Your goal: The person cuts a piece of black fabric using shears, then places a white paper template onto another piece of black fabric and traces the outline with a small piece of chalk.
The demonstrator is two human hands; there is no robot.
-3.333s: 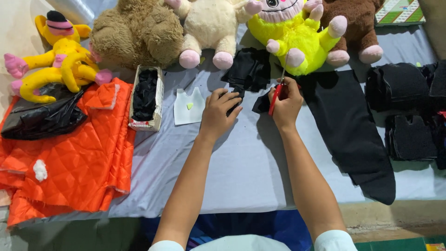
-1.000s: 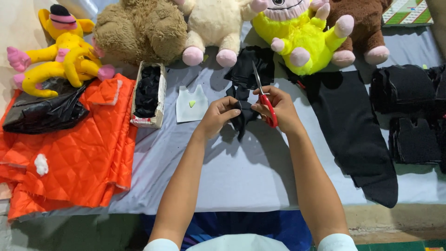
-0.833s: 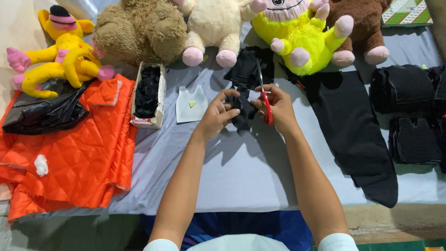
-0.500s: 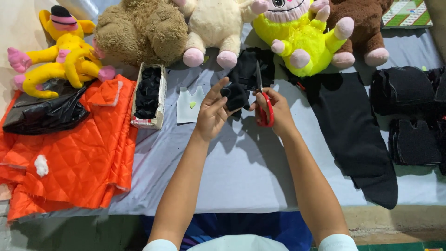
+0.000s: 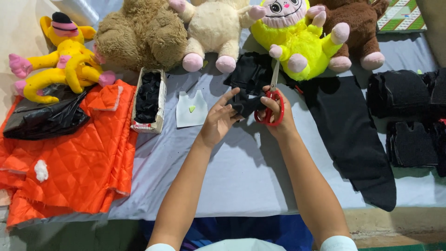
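Observation:
My right hand [image 5: 280,118] grips red-handled scissors [image 5: 271,104] with the blades pointing up and away. My left hand [image 5: 218,121] pinches a small black fabric piece [image 5: 246,104] held just above the grey table cover [image 5: 241,172], fingers partly spread. The piece sits between both hands, close to the scissor handles. More black fabric [image 5: 251,72] lies right behind it, so the piece's edges are hard to tell apart.
Plush toys line the back: yellow [image 5: 65,56], brown [image 5: 141,35], cream [image 5: 216,28], bright yellow [image 5: 297,35]. An open box of black pieces [image 5: 148,97], a white paper pattern [image 5: 191,109], orange quilted fabric [image 5: 65,158], long black cloth [image 5: 348,130] and black stacks [image 5: 404,111] surround me.
Both hands lifted the small black piece and scissors off the table and moved slightly away from me; the scissors now point upward beside the piece.

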